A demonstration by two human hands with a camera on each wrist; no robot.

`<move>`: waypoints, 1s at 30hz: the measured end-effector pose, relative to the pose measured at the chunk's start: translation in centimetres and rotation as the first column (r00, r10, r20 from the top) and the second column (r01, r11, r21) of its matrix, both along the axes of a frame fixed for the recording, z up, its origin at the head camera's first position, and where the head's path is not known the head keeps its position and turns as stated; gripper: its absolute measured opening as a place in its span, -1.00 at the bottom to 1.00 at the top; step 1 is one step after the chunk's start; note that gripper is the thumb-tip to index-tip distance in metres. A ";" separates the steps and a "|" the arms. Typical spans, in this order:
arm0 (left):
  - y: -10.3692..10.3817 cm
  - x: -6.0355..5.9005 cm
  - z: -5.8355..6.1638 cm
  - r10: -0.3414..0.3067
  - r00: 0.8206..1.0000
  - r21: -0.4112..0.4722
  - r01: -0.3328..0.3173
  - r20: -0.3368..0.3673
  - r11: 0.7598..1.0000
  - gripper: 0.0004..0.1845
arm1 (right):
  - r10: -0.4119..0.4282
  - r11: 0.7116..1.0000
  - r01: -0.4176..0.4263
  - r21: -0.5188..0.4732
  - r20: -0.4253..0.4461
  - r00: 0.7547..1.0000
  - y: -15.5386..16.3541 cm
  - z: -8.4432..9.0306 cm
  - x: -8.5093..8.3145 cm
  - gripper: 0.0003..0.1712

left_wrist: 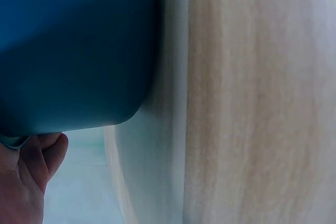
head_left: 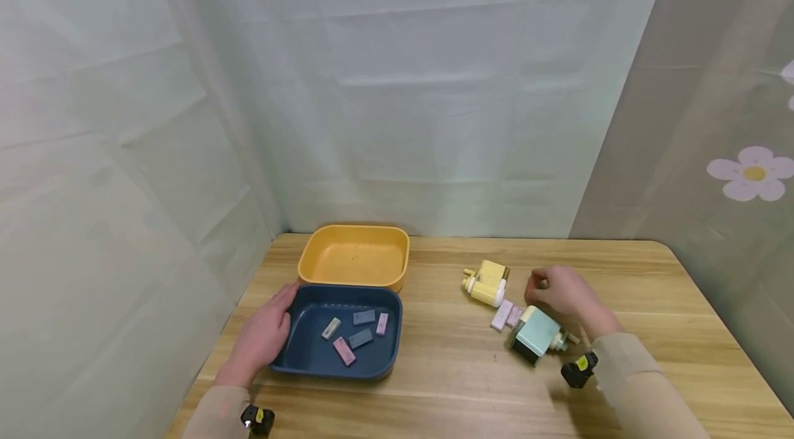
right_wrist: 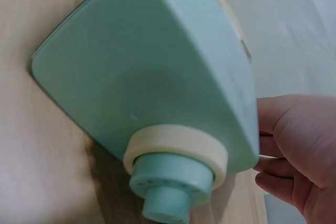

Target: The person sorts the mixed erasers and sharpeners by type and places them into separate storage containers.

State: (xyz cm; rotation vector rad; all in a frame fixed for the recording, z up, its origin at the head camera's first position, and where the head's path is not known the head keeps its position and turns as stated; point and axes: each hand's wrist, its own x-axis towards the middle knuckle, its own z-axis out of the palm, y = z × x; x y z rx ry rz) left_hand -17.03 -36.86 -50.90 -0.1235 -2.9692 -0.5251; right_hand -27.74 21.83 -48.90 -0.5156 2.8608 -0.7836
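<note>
My left hand (head_left: 263, 332) holds the left rim of a navy blue tray (head_left: 335, 371), its fingers at the outer wall in the left wrist view. Inside lie several small blocks: blue-grey (head_left: 364, 317), pink (head_left: 344, 351) and whitish (head_left: 331, 328). On the right, my right hand (head_left: 567, 294) has bent fingers near the tabletop, just behind a teal box-shaped thing (head_left: 538, 331) with a cream ring and round knob. Two pale pink blocks (head_left: 501, 315) lie left of those fingers. In the right wrist view the teal thing (right_wrist: 142, 66) hides part of the fingertips.
Behind the navy tray stands a yellow-orange tray (head_left: 353, 254), close against it. A pale yellow boxy thing (head_left: 488, 282) with a white ring and peg lies beyond the pink blocks. Pale curtains (head_left: 434, 115) hang along the back and sides of the wooden table (head_left: 453, 384).
</note>
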 end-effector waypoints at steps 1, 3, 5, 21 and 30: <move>0.0 0.0 0.0 0.000 1.000 0.000 0.000 0.000 1.000 -0.40 | -0.010 1.000 0.010 -0.008 0.001 1.000 0.0 0.1 0.0 -0.86; 0.0 0.0 0.0 -0.003 1.000 0.000 0.003 -0.004 1.000 -0.40 | -0.027 0.999 0.027 -0.033 -0.010 1.000 0.1 0.2 0.0 -0.88; 0.0 0.0 -0.1 -0.008 1.000 0.003 0.008 -0.015 1.000 -0.40 | -0.045 0.997 0.043 -0.061 -0.036 0.998 0.0 0.4 0.0 -0.89; 0.0 -0.2 0.0 -0.007 1.000 0.011 0.007 -0.018 1.000 -0.41 | -0.071 0.996 0.065 -0.056 -0.104 0.992 -3.5 3.8 1.5 -0.90; 0.0 0.1 0.2 -0.007 1.000 0.013 0.007 -0.006 1.000 -0.41 | 0.026 0.997 -0.037 -0.060 -0.187 0.982 -5.9 4.0 1.7 -0.76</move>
